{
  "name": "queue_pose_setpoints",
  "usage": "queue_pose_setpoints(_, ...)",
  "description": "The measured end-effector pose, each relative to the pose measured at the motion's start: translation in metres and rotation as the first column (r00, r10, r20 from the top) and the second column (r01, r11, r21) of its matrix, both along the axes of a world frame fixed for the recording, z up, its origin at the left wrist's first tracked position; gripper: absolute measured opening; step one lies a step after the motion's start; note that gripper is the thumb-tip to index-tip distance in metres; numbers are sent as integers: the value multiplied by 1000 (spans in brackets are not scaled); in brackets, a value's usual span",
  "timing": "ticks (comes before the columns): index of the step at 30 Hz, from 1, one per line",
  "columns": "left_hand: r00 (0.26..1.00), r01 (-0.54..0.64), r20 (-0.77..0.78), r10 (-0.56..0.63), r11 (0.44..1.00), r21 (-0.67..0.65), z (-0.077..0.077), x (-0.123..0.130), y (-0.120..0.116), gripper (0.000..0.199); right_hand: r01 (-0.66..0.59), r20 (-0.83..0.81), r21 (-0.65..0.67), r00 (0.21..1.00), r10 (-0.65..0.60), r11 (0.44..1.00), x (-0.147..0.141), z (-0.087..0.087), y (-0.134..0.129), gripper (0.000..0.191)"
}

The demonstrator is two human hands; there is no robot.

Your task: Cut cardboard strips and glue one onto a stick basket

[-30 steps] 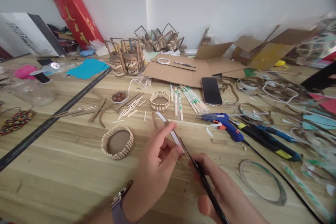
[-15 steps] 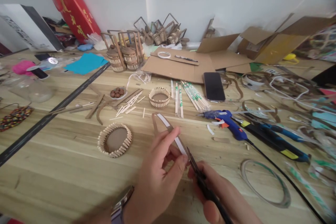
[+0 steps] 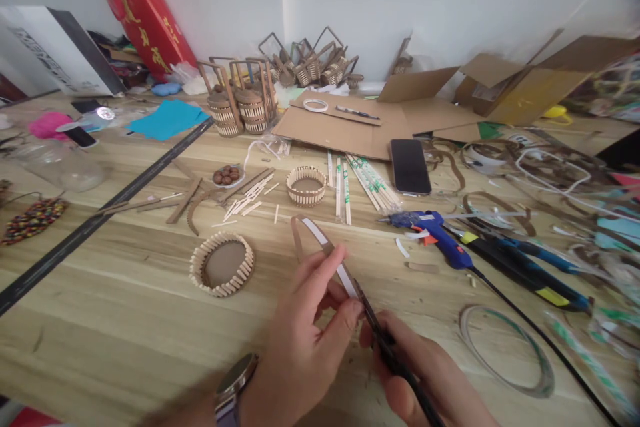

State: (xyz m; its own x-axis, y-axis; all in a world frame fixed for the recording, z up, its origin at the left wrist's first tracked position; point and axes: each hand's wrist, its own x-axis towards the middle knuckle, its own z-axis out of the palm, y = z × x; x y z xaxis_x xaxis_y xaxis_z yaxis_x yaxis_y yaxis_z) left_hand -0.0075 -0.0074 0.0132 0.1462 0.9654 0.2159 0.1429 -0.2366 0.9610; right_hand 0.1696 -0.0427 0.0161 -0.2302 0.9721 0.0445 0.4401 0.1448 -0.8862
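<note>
My left hand (image 3: 313, 327), with a watch (image 3: 236, 380) on its wrist, pinches a thin brown strip (image 3: 298, 235) that bends into a loop. White patches of tape or paper (image 3: 316, 232) show along the strip. In my right hand (image 3: 425, 360) is a pair of dark scissors (image 3: 387, 345), its blades at the strip's end close to my left fingertips. Whether the blades are fully closed is hard to see. Left of my hands sits a round base ringed with short wooden sticks (image 3: 223, 264). Beyond them stands a smaller stick-ringed basket (image 3: 306, 187).
Cut sticks (image 3: 250, 199) and a dish of brown beads (image 3: 229, 176) lie ahead. A blue glue gun (image 3: 434, 233), a phone (image 3: 410, 167) and wrapped chopsticks (image 3: 373, 180) are to the right. A cardboard sheet (image 3: 345, 132) and finished little baskets (image 3: 245, 103) stand farther back.
The view has shifted slightly, so the table things appear a little to the right. The scissor blades look closer together at the strip. Both hands keep their holds.
</note>
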Motion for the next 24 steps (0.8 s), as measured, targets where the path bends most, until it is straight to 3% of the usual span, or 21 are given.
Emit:
queue_pose_setpoints(7,1000,-3,21,3,1000,4,-1,0,1,47,-75,58,20,996,74,997,1,-26,5,71)
queue_pose_setpoints(14,974,46,228,-4,982,-181,-4,2,-3,51,25,77,1,997,-25,1000,1,-24,4,70)
queue_pose_setpoints(18,978,24,203,37,957,-289,-3,2,4,32,-11,94,15,996,9,1000,3,-23,4,70)
queue_pose_setpoints(21,974,108,221,-40,947,-302,0,2,10,39,-18,114,41,993,13,999,0,-25,3,70)
queue_pose_setpoints(24,980,115,192,-60,949,-293,-1,1,10,39,-5,136,21,991,2,1000,-2,-24,1,72)
